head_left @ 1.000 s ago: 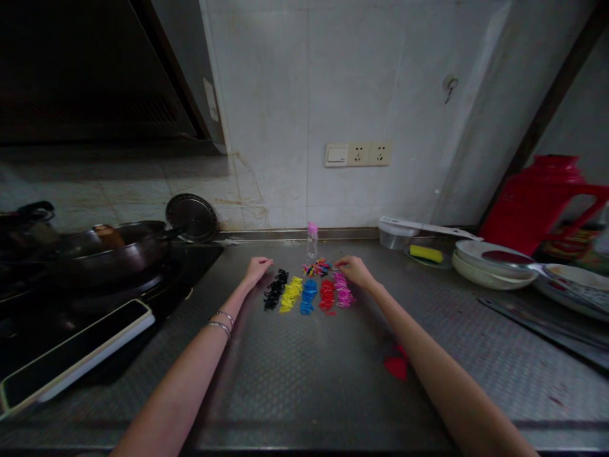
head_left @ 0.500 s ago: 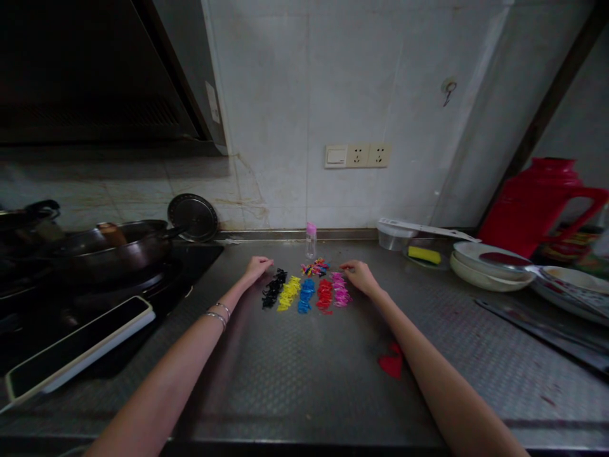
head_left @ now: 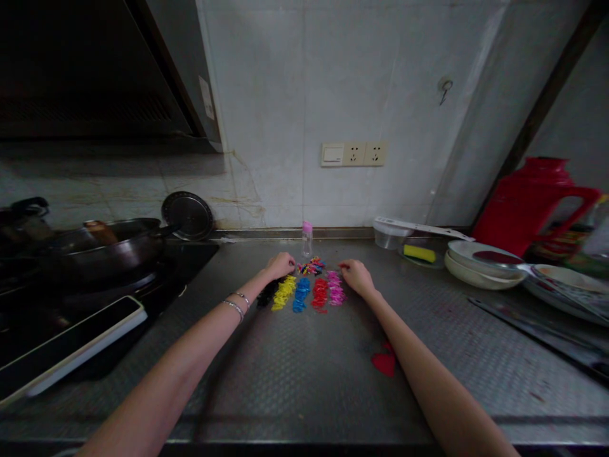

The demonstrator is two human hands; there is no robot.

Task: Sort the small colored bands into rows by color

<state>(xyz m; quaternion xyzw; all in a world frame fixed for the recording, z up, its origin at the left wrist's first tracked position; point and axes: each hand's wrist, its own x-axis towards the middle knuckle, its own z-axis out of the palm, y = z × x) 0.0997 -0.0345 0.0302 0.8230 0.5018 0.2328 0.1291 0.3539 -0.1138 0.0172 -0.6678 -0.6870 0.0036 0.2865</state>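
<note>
My left hand [head_left: 280,265] reaches over the black pile [head_left: 267,293], its closed fingertips at the left edge of a small mixed-colour pile [head_left: 311,265]. Whether anything is between those fingers is hidden. My right hand [head_left: 356,277] is closed in a pinch just right of the mixed pile, beside the pink pile [head_left: 335,289]; what it pinches is too small to make out. Between the hands lie a yellow pile [head_left: 284,293], a blue pile [head_left: 301,295] and a red pile [head_left: 319,294]. All are small thin pieces resembling rubber bands. Behind them stands a clear bottle with a pink top [head_left: 307,240].
Red heart-like pieces [head_left: 383,363] lie beside my right forearm. To the left are a phone-like device [head_left: 71,349] and a pan [head_left: 109,247] on the stove. On the right sit a yellow sponge [head_left: 419,254], stacked bowls [head_left: 483,270] and a red thermos [head_left: 528,203].
My left hand has moved right, from beside the black pile to the mixed pile, now covering part of the black pile. My right hand stays by the pink pile. The view has shifted slightly.
</note>
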